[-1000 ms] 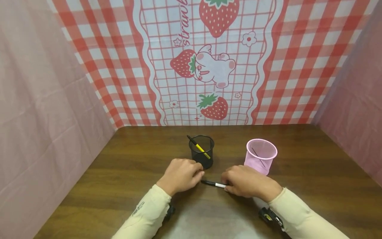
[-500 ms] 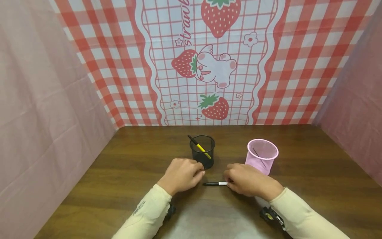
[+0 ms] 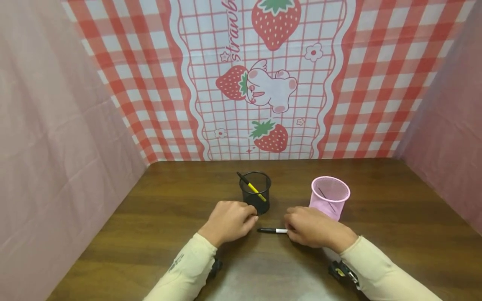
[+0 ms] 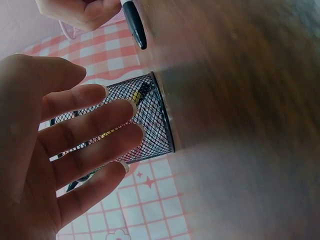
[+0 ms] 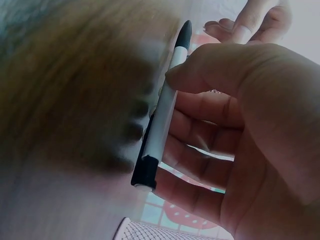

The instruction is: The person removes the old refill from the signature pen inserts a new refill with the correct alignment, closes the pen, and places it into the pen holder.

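Note:
My right hand (image 3: 316,228) pinches a white marker with a black cap (image 3: 268,230) between thumb and fingers, low over the table. Its capped end points left, toward my other hand. In the right wrist view the white barrel (image 5: 164,115) lies along the fingertips, thumb pressed near the cap. My left hand (image 3: 229,221) holds nothing; in the left wrist view its fingers (image 4: 95,142) are spread and loosely bent in front of the black mesh pen cup (image 4: 152,125). A yellow marker with a black end (image 3: 253,188) leans in that cup.
A pink mesh pen cup (image 3: 326,205) stands just beyond my right hand, a thin dark slanted line showing inside it. The brown wooden table (image 3: 180,179) ends at a red-and-white checked cloth (image 3: 158,104). Pink cloth (image 3: 67,146) hangs along both sides.
My right hand has shifted slightly right with the marker, which has turned from a slight slant to nearly level across the view. My left hand stays in place.

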A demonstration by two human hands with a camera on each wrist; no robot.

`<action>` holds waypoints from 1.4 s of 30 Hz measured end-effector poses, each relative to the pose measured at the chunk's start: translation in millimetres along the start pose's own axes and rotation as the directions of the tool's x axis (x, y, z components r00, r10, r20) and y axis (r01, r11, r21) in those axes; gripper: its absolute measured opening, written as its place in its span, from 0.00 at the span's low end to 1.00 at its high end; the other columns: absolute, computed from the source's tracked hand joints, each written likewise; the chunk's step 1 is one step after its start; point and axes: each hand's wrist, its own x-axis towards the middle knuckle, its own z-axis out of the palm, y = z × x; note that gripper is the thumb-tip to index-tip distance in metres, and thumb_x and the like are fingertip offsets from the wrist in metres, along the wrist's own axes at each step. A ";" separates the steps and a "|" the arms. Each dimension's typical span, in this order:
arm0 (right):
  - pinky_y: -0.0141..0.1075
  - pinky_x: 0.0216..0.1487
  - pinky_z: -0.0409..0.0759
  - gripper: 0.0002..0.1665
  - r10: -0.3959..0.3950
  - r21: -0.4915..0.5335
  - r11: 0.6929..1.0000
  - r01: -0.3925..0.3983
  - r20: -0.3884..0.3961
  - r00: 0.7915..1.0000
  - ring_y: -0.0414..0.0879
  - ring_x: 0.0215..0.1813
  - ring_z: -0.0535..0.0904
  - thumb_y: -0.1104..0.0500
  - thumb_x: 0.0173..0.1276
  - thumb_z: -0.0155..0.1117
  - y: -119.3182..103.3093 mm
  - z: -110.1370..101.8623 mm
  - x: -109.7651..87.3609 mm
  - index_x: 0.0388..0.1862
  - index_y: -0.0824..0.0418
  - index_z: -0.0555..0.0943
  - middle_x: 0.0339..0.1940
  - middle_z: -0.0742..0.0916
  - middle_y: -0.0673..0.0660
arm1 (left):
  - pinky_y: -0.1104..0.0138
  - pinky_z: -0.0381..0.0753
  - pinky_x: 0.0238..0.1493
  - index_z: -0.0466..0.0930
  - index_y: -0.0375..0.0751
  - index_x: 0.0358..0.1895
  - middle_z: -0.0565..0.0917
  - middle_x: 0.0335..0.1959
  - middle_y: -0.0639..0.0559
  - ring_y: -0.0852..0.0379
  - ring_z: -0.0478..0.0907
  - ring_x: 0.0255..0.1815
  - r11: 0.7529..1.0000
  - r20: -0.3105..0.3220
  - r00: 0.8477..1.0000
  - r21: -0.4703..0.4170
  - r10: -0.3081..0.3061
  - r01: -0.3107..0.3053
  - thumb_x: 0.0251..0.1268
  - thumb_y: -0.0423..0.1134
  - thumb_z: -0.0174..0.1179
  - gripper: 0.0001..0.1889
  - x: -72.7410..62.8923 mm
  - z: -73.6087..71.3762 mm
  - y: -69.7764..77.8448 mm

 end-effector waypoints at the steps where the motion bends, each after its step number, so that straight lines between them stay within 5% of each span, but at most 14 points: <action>1: 0.35 0.25 0.72 0.13 -0.002 0.005 1.000 0.002 0.002 1.000 0.38 0.25 0.70 0.59 0.53 0.70 0.3 -0.2 0.5 0.20 0.48 0.73 0.24 0.71 0.41 | 0.63 0.74 0.19 0.87 0.54 0.33 0.82 0.23 0.63 0.62 0.78 0.21 1.000 0.001 1.000 -0.001 -0.002 0.002 0.66 0.48 0.65 0.06 -0.4 -0.2 -0.1; 27: 0.34 0.25 0.73 0.13 -0.025 0.015 1.000 0.025 -0.018 1.000 0.36 0.25 0.69 0.60 0.58 0.67 3.1 1.3 0.2 0.21 0.47 0.72 0.23 0.71 0.41 | 0.65 0.75 0.20 0.88 0.54 0.36 0.80 0.26 0.62 0.63 0.77 0.22 1.000 0.011 1.000 -0.004 -0.011 0.011 0.67 0.49 0.63 0.07 -1.1 1.9 -2.0; 42: 0.32 0.26 0.73 0.13 -0.052 0.020 0.998 0.055 -0.103 0.993 0.35 0.25 0.69 0.59 0.58 0.68 2.1 -5.9 4.6 0.23 0.46 0.73 0.24 0.72 0.39 | 0.65 0.78 0.22 0.88 0.52 0.42 0.83 0.33 0.60 0.62 0.80 0.25 1.000 -0.012 1.000 -0.011 0.010 -0.010 0.67 0.49 0.63 0.09 -1.2 -0.4 -0.5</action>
